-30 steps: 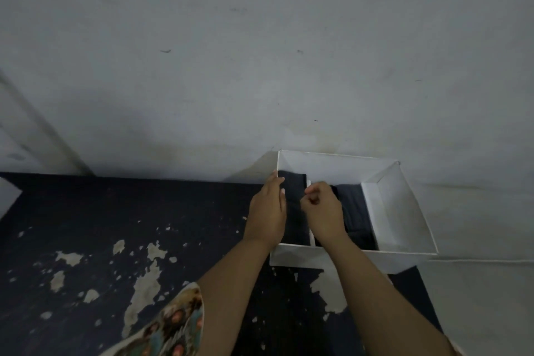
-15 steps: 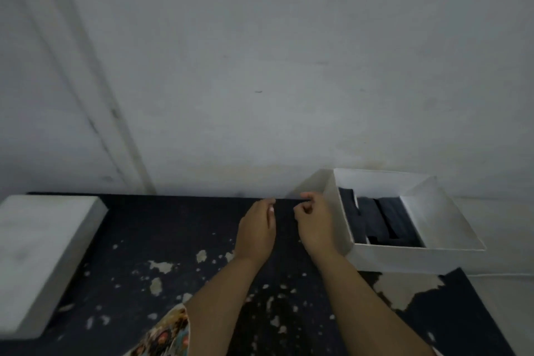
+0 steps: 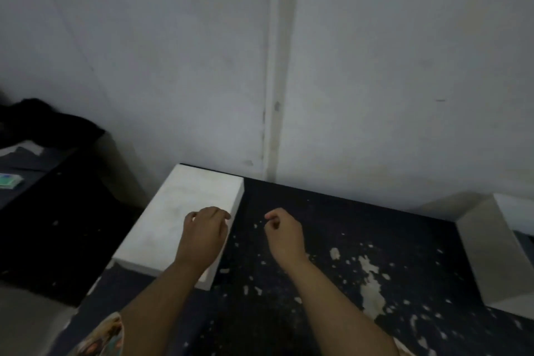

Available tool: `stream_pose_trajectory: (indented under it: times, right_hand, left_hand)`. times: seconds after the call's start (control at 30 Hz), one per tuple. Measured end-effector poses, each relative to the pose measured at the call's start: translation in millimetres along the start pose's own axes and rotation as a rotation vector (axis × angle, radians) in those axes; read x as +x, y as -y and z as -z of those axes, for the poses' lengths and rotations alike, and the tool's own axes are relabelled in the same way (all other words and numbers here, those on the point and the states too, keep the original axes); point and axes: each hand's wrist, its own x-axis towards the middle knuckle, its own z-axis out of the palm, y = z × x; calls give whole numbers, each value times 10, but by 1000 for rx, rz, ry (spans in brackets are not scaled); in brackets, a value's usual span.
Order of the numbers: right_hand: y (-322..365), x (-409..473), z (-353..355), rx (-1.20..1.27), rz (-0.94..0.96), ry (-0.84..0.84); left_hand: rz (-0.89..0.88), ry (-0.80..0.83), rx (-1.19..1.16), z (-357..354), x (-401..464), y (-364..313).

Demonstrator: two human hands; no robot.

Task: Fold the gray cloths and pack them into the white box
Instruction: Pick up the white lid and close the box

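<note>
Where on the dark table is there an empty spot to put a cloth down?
The widest bare patch of the dark table runs from the right hand to the white box at the right edge. A narrower strip lies between both hands. The left side is crowded: the white lid sits under the left hand.

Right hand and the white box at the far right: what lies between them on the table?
Nothing. In the head view, only bare dark tabletop with chipped pale patches separates the right hand from the white box.

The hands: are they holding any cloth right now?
No. Both the left hand and right hand are empty above the dark table.
</note>
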Motion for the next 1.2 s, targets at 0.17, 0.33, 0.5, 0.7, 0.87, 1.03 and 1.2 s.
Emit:
stream_pose_trajectory:
  times: [0.17,0.33,0.5,0.7,0.87,1.03,1.2]
  right_hand:
    - [158,30,-703,-195,99,138]
    - [157,155,-1088,-167,-39,268]
    - [133,290,-1344,-20,-205,296]
    - [202,371,-1532,397,-344,207]
    - [148,375,-1394,450,-331,187]
    - [23,360,-1046,421,-277,223]
    - [-26,255,-575,424,-233,182]
  left_hand:
    - [201,-17,106,107,-103,816]
    - [349,5,220,37,-102,1253]
    - [524,-11,180,-42,35,1426]
    - [632,-36,79,-107,136,1443]
    - [640,-107,38,-232,-12,1248]
    - [749,-124,-89,-382,-269,910]
    - [727,-197,-189,-330,-361,481]
